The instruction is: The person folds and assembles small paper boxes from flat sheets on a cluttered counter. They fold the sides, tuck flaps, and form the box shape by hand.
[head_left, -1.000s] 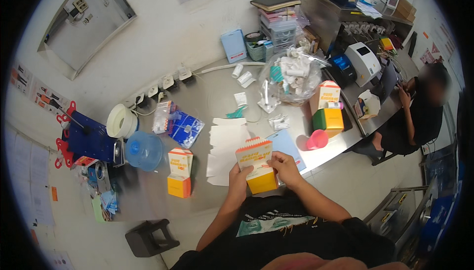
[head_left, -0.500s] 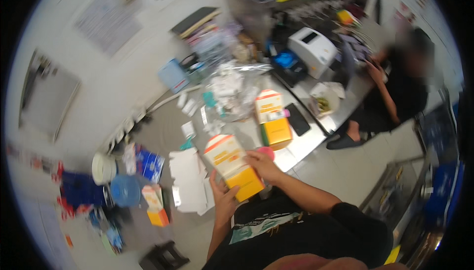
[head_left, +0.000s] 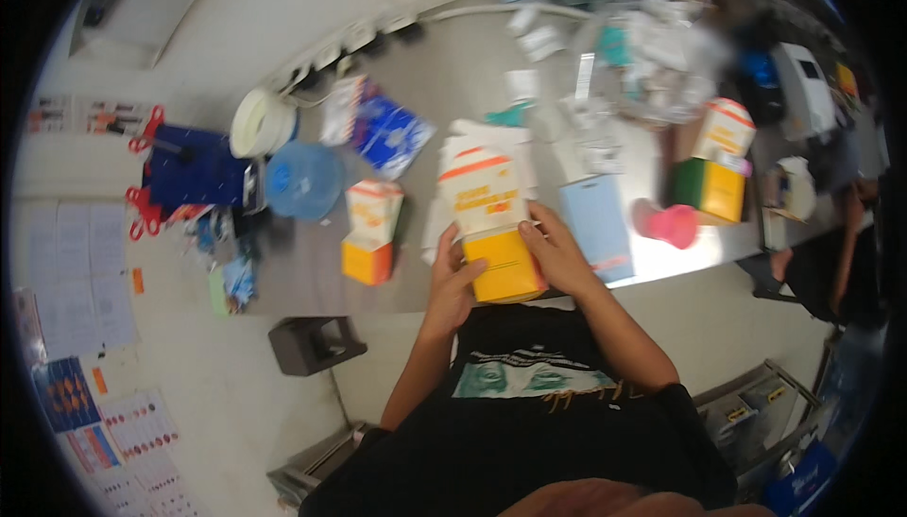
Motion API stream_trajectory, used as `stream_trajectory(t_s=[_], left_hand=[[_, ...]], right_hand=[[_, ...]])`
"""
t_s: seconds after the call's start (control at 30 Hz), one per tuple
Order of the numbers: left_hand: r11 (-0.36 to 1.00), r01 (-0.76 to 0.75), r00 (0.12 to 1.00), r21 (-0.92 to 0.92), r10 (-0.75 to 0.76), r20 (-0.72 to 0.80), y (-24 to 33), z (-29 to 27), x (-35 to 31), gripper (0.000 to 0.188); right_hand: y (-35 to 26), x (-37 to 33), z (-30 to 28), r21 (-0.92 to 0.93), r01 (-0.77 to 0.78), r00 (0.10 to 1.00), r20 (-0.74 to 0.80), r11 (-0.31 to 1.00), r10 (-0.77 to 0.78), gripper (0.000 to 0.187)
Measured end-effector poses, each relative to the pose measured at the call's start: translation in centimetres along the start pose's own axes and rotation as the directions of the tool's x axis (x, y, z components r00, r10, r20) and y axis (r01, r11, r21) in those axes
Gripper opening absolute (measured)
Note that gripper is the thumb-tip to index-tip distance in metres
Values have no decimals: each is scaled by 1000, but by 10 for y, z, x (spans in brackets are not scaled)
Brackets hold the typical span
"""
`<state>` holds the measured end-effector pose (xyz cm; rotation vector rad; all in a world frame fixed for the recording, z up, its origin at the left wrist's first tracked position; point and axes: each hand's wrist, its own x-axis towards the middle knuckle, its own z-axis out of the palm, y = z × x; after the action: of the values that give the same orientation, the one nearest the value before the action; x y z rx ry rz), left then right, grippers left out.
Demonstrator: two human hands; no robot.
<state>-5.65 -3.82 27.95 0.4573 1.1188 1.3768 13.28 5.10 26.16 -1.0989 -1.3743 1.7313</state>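
Both my hands hold a yellow box (head_left: 505,267) whose white lid flap with orange lettering stands raised. My left hand (head_left: 455,283) grips its left side, the thumb on the yellow front. My right hand (head_left: 559,252) has hold of the right side near the fold of the flap. Beneath the box lie white sheets or flattened cartons (head_left: 515,139). A similar small box (head_left: 370,257) with an orange base stands left of my hands, its flap up. On the right, beside a pink cup-like thing (head_left: 671,226), is another yellow and green box (head_left: 715,188) with a raised flap.
A light blue flat box (head_left: 597,224) lies right of my hands. Leftward are a blue water jug (head_left: 304,181), a white round tub (head_left: 262,124) and a blue packet (head_left: 395,136). Clear plastic bags (head_left: 661,63) fill the back right. A dark stool (head_left: 316,344) stands below the table. Another person (head_left: 831,257) sits far right.
My view has swung left, so the table's left side now lies nearer the middle. The box stays in both hands. My right hand has shifted from the flap toward the box's side.
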Motion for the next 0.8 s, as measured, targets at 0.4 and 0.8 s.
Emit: stream_trajectory(t_s=[0.4,0.8], left_hand=[[717,-87,983,692,172,-55,141,-245,24,63],[209,-50,923,977,383,-34,59,-329,58,56]], right_hand=[[3,71,268,-455,208,978,82,865,-192,67],[54,97,330,-854,-56,962,93,518,257,81]])
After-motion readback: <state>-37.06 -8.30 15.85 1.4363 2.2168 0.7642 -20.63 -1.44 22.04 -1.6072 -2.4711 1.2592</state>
